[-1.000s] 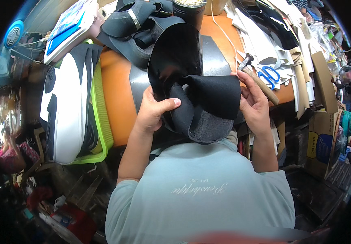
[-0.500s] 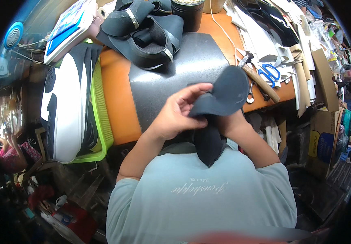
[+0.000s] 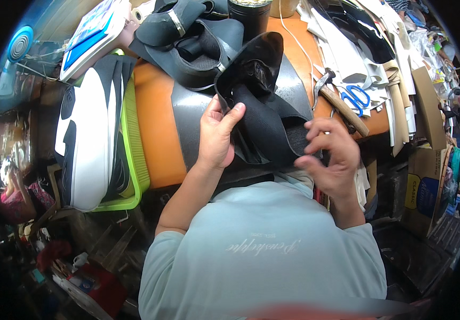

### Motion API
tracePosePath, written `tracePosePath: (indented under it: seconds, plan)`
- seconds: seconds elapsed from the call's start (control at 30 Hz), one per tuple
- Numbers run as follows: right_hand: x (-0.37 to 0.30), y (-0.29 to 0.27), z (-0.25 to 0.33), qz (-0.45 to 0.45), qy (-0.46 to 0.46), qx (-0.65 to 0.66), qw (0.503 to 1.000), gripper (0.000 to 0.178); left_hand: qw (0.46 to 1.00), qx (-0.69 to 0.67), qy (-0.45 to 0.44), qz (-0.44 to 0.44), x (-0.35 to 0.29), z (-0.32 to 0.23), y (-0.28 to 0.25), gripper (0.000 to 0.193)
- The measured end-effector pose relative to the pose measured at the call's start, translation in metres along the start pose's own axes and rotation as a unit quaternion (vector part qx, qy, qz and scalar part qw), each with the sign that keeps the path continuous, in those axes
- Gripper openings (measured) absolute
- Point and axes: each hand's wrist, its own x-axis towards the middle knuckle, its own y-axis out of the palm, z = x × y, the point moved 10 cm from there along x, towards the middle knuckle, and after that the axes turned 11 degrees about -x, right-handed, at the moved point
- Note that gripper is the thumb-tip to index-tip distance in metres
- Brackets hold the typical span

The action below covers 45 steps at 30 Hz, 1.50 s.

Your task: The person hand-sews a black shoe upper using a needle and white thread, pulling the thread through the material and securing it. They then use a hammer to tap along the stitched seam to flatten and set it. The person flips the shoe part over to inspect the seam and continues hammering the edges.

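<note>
My left hand (image 3: 217, 133) grips the left edge of a black shoe upper (image 3: 259, 106), a glossy curved piece with matte black straps, held up over a dark grey mat (image 3: 187, 114) on the orange bench (image 3: 152, 128). My right hand (image 3: 330, 154) pinches the upper's lower right strap, fingers curled on it. A pile of similar black uppers (image 3: 187, 37) lies further back on the bench.
A green tray (image 3: 131, 144) with black and white soles stands at the left. A hammer (image 3: 342, 104) and blue-handled scissors (image 3: 357, 98) lie at the right among white and tan sheets (image 3: 342, 50). A black can (image 3: 248, 13) stands at the back. Cardboard boxes (image 3: 422, 186) sit at the right.
The black upper was turned over close to my chest, then lifted and opened out above the mat. My right hand has shifted from beneath it to its lower right strap.
</note>
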Motion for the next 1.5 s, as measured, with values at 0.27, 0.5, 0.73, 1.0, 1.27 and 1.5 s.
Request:
tracePosePath:
  seconds: [0.27, 0.5, 0.73, 1.0, 1.27, 1.5]
  plan:
    - [-0.005, 0.043, -0.021, -0.003, 0.016, -0.008, 1.0, 0.019, 0.949, -0.253, -0.186, -0.031, -0.02, 0.055, -0.007, 0.041]
    - [-0.02, 0.129, -0.055, 0.193, 0.113, -0.188, 0.957, 0.022, 0.968, 0.242, 0.024, 0.066, -0.041, -0.011, 0.017, 0.017]
    - [-0.015, 0.107, -0.04, 0.226, 0.144, 0.023, 0.963, 0.018, 0.892, 0.39, 0.078, 0.213, -0.059, -0.02, 0.065, 0.034]
    - [-0.028, 0.004, -0.121, -0.099, 0.311, 0.259, 0.909, 0.026, 0.979, -0.067, -0.135, 0.135, -0.051, -0.028, 0.048, 0.068]
    - [-0.071, 0.081, -0.076, 0.139, 0.303, 0.665, 0.668, 0.061, 0.983, 0.029, -0.175, 0.041, -0.005, 0.02, 0.025, 0.054]
    - [-0.046, 0.086, -0.092, 0.041, 0.332, 0.674, 0.659, 0.079, 0.995, 0.042, -0.082, 0.026, 0.005, 0.034, -0.002, 0.052]
